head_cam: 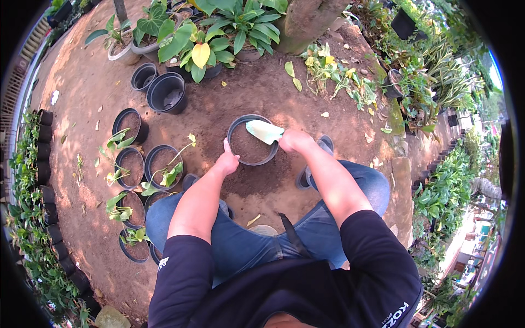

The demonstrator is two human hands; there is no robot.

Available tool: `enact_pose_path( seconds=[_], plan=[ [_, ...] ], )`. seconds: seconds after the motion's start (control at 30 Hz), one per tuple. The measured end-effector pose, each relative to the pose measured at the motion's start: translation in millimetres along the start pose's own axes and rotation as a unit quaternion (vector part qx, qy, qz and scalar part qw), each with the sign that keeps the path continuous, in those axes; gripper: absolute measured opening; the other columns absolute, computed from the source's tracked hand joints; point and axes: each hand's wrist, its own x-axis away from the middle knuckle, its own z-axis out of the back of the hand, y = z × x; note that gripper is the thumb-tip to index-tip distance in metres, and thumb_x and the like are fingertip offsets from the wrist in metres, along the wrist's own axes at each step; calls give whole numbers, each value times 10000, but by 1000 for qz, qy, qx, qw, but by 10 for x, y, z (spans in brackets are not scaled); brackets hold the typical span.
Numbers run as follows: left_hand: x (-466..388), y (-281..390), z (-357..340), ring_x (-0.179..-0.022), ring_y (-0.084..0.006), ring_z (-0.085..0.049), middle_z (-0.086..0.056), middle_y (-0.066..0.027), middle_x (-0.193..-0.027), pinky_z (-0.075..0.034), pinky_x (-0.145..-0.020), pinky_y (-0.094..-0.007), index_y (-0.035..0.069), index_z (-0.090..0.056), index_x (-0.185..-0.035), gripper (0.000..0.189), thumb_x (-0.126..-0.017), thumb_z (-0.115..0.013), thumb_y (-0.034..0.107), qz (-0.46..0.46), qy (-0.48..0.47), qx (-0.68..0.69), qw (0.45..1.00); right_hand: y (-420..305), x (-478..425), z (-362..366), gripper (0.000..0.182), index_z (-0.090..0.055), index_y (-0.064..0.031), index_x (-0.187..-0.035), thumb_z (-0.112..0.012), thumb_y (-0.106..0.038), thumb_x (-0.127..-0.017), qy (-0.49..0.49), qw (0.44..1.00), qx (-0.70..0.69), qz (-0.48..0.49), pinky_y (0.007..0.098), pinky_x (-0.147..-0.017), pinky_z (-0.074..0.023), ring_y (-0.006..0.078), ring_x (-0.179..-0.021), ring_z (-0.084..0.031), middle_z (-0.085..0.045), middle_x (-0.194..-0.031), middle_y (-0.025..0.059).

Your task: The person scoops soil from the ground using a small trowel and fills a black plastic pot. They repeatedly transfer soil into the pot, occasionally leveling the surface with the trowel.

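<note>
A round black plastic plant pot (253, 160) with brown soil (248, 143) inside stands on the ground between my feet. My left hand (228, 159) grips the pot's left side, its index finger stretched along the outer wall. In my right hand (294, 140) is a pale metal hand trowel (264, 131), held at its handle end, which the fingers hide. The blade lies across the pot's upper right part, over the soil. Whether its tip touches the soil, I cannot tell.
Several soil-filled pots with drooping vine cuttings (170, 174) stand at left. Beyond them are two black pots with no plants (166, 93), the larger nearer me. Leafy potted plants (254, 30) and a tree trunk (307, 24) stand ahead. Pulled vines (332, 69) lie ahead right.
</note>
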Motion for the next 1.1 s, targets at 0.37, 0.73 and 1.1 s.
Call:
enact_pose_path(
  seconds=[0.37,0.73,1.1],
  plan=[
    [-139,-91,23,-1057,-353,-547,-536,-266,-1154,-417,-916,-410,91,118,-1407,880,-851,-557,191,-5,14,47,999,-68,296,-36,403,-572,-46,-1161,-432,-284,-867,11,999,-34,-13,367,-944,-406,291,-1166,-486,-536,-1219,155],
    [-261,-156,-33,-1078,-358,-534,-530,-268,-1164,-402,-938,-400,104,96,-1411,884,-836,-573,172,-32,25,48,998,148,296,292,366,-494,-31,-797,-414,-363,-928,139,908,-396,19,322,-418,-414,152,-449,-440,-453,-551,20],
    [-197,-104,-30,-750,-255,-584,-593,-194,-978,-463,-645,-360,165,22,-1415,826,-836,-564,105,-28,52,62,996,466,-222,-443,417,-490,2,-878,-369,-393,-937,-84,837,-534,-81,335,-397,-441,151,-438,-447,-460,-587,42]
  ],
)
